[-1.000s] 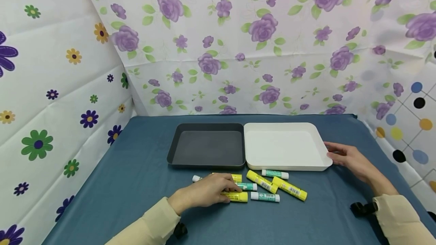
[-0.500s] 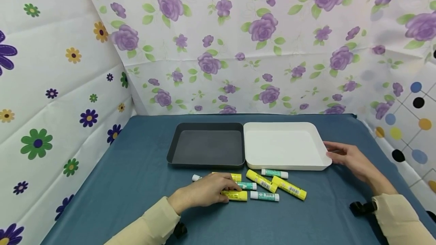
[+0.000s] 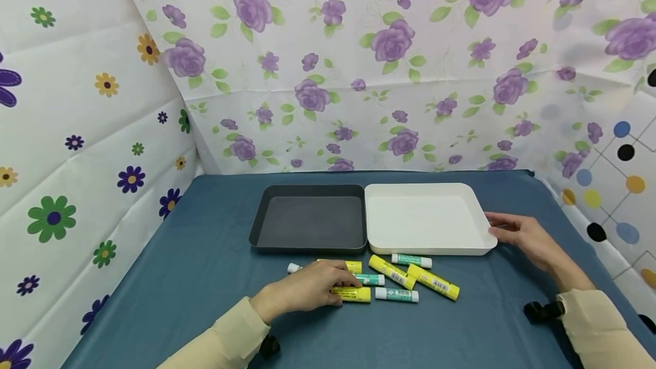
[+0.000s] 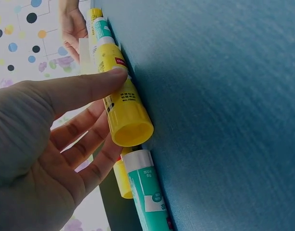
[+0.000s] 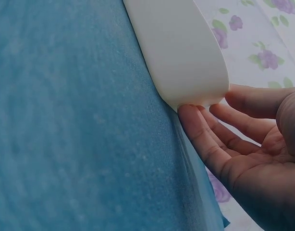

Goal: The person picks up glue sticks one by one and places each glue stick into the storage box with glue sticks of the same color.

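Note:
My left hand pinches a yellow glue stick that lies at the near left of a loose group. Its thumb is on top and the fingers reach behind the stick in the left wrist view. Close by are a green-and-white glue stick and another yellow stick, partly hidden by the hand. At the right end of a white tray, my right hand holds the edge. In the right wrist view, the thumb meets the rim and fingertips touch the corner close over the cloth.
A dark grey tray stands against the white one's left side. In front of the trays lie more yellow sticks and green-and-white sticks. Blue cloth covers the table, with patterned curtains behind and beside it.

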### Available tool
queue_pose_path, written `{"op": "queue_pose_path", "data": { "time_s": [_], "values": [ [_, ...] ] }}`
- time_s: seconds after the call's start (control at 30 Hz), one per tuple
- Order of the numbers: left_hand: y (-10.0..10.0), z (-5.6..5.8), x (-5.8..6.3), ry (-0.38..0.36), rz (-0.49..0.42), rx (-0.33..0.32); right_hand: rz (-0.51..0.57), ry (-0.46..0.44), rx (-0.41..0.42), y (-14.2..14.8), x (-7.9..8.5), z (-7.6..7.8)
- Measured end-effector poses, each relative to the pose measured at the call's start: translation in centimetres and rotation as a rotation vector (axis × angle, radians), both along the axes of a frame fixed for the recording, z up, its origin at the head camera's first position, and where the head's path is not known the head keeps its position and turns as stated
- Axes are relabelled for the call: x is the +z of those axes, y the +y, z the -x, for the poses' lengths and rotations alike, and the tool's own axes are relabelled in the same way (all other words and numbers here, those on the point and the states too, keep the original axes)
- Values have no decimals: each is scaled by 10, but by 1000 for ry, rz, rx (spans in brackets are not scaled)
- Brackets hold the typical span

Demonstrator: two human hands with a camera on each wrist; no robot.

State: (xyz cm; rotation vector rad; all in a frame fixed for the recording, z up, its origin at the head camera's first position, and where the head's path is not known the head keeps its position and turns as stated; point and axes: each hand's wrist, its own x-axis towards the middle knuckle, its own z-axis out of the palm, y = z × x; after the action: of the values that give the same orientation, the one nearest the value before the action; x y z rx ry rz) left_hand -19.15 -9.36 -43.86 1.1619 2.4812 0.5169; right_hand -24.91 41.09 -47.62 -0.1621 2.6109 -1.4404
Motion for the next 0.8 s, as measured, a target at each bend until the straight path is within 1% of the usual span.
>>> {"op": "queue_pose_path", "data": {
  "time_s": [0.4,0.57,0.8],
  "values": [
    [1,-2,0,15,27,15,-28,9,3,1,-1,1],
    [0,-3,0,24,28,7,-43,5,0,2,-3,1],
    [-2,-4,0,62,40,-8,-47,10,1,1,-2,2]
  ]
}}
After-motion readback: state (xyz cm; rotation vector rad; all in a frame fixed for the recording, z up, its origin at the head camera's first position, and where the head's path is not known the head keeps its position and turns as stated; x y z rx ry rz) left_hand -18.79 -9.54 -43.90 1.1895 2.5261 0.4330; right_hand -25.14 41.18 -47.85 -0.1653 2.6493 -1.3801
